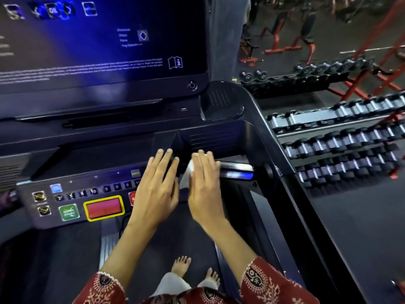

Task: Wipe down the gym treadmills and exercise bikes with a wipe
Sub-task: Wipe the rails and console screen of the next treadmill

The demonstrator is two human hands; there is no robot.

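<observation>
Treadmill console (92, 163): seen from above by a person standing barefoot on the belt (153, 244); a large lit screen (98, 40) is mounted above the button panel.
Wipe (186, 175): a white sheet lying at the right end of the console, between the two hands and mostly covered by the right one.
Right hand (205, 183): laid flat on the wipe, grip spread, fingers straight and close together; nothing is pinched.
Left hand (156, 189): held flat over the console just beside the wipe, grip spread, nothing held; whether the panel is touched cannot be told.
Step in hand: the right end of the console is judged to be under wiping.
Doing it well: even pressure should be kept through the flat palm, strokes overlapped, and the wipe carried on to the silver handle bar (236, 171) just to the right. The red stop button (104, 208) and green start button (69, 212) are best passed over lightly, so that the belt is not set going.
Console pocket (210, 139): a dark recess just beyond the fingertips; no contents can be made out.
Dumbbell racks (341, 137): placed to the right of the console, tiers filled with rows of dumbbells.
</observation>
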